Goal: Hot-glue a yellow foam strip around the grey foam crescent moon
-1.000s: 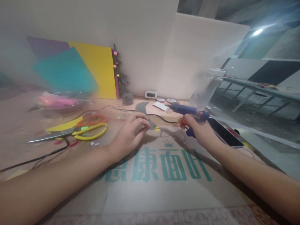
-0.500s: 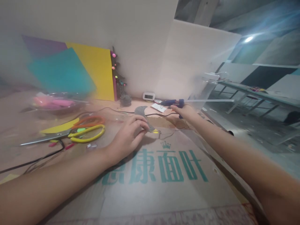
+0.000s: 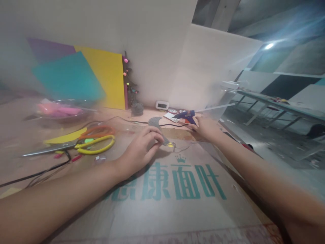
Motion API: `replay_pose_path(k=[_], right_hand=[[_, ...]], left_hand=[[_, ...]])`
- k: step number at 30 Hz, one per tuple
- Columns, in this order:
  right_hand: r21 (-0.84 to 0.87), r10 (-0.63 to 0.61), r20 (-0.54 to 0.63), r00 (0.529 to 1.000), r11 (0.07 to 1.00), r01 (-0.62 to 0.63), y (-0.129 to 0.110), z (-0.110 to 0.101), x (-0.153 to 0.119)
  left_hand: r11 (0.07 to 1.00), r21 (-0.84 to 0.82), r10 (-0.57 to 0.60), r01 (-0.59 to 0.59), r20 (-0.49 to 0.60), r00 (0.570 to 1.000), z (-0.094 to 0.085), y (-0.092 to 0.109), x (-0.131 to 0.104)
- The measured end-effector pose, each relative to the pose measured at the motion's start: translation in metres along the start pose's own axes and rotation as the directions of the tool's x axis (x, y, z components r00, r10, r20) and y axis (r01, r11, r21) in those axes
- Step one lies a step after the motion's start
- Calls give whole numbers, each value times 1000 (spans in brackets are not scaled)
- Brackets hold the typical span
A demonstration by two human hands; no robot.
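My left hand [image 3: 143,147] pinches a grey, curved, crescent-like piece [image 3: 154,121] close over the printed sheet [image 3: 157,217]. A small yellow bit [image 3: 170,144] shows at its near end; the middle is hidden by my fingers. At the far right of the table, my right hand [image 3: 206,127] has its fingers around the handle of a blue hot glue gun [image 3: 187,115]. The gun's nozzle points left, and a clear glue stick [image 3: 215,107] sticks out of its back. Its black cord [image 3: 175,125] runs left behind the grey piece.
Large scissors [image 3: 95,144] with orange and yellow handles lie left of my left forearm. Behind them is a clear dish [image 3: 61,110] of pink pieces. Coloured sheets [image 3: 111,78], a small decorated tree [image 3: 137,107] and a digital clock [image 3: 161,105] line the wall. The table's right edge drops to the floor.
The glue gun has tilted and shifted slightly left, showing more of its handle, and my right hand sits lower on it. My left hand keeps its hold on the grey piece.
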State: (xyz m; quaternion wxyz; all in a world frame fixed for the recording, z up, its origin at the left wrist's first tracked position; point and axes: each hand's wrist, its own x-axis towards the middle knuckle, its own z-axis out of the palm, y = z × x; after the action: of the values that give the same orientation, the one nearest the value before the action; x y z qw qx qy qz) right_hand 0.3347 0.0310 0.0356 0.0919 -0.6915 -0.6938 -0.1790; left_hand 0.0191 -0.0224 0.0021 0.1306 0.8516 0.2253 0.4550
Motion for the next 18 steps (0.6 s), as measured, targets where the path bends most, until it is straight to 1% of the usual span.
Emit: replay_pose_path(k=[1, 2, 3, 4, 5, 6, 7, 8, 9, 11, 12, 13, 14, 15, 16, 18], right_hand=[[-45, -74, -35, 997, 996, 73, -3, -7, -7], [-31, -165, -63, 984, 986, 163, -9, -15, -15], [49, -220, -103, 970, 973, 226, -17, -23, -23], [184, -220, -142, 965, 952, 245, -26, -31, -33], [342, -193, -131, 972, 912, 227, -37, -38, -43], [484, -149, -81, 986, 859, 169, -48, -44, -53], [596, -134, -16, 991, 794, 116, -58, -48, -62], [685, -148, 86, 985, 726, 49, -67, -50, -70], [760, -149, 188, 971, 649, -48, -75, -50, -76], [847, -159, 337, 928, 481, -225, -85, -46, -83], [864, -163, 382, 910, 411, -289, -87, -43, -84], [874, -170, 405, 898, 362, -325, -88, -39, -84], [879, -185, 413, 892, 338, -337, -87, -37, -83], [883, -203, 406, 891, 337, -326, -85, -34, -81], [884, -219, 392, 894, 358, -300, -83, -33, -79], [870, -242, 363, 900, 434, -235, -74, -32, -74]], left_hand=[[1000, 0, 1, -1, 1, 1000, 0, 0, 0], [1000, 3, 3, -3, 0, 1000, 0, 0, 0], [1000, 8, 4, -4, 0, 1000, 0, 0, 1], [1000, 16, 4, -4, 1, 1000, 0, -1, 1], [1000, 26, 3, -3, 1, 1000, 0, -1, 1], [999, 35, 1, -1, 1, 1000, -1, 0, 2], [999, 46, -3, 3, 0, 1000, -2, 0, 2], [998, 56, -5, 5, -5, 1000, -2, -1, 2], [998, 64, -8, 9, -10, 1000, -3, -1, 2], [997, 74, -16, 18, -25, 1000, -4, -1, 3], [997, 77, -21, 23, -31, 999, -5, -1, 3], [997, 78, -25, 28, -34, 999, -5, -1, 3], [996, 79, -28, 31, -39, 999, -6, -2, 3], [996, 82, -31, 35, -42, 999, -6, -1, 3], [996, 86, -33, 37, -47, 998, -6, -1, 4], [995, 95, -37, 42, -56, 998, -7, 0, 4]])
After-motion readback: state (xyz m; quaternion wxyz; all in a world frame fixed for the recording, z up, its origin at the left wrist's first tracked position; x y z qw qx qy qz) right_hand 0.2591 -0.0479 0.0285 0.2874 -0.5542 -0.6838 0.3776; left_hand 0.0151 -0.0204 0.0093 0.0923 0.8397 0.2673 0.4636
